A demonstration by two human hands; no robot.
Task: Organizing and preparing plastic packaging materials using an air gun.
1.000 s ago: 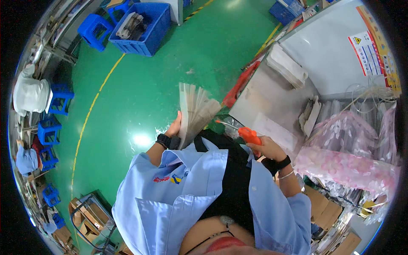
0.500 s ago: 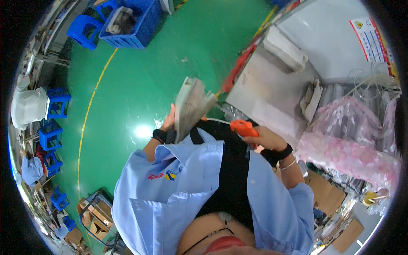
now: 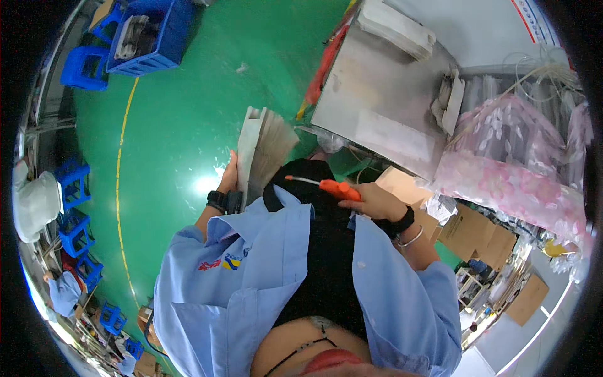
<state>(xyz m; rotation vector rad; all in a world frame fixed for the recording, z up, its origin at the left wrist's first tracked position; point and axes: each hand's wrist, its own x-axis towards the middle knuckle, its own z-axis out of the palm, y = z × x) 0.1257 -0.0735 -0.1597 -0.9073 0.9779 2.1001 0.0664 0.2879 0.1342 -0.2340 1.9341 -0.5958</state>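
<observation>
My left hand (image 3: 229, 174) is closed on the left side of a long, pale grey-white blocky part (image 3: 252, 146), held upright in front of my body. Its right side looks brownish and layered, and its exact kind is unclear. In my right hand (image 3: 380, 203) is an orange air blow gun (image 3: 338, 188) with a thin metal nozzle. The orange tip points left, toward the lower end of the part, with a gap between them. My fingers wrap the gun's handle and are partly hidden.
To the right stands a grey metal worktable (image 3: 377, 94), with a white oblong part (image 3: 397, 28) and a smaller dirty piece (image 3: 449, 103) on it. Pink floral plastic sheeting (image 3: 509, 169) hangs beside it. A blue crate (image 3: 151, 53) and blue stools (image 3: 85, 66) stand far left.
My view has swung, so the worktable and crate sit farther left in it. The part, blurred before, now shows sharply. Both hands keep their holds.
</observation>
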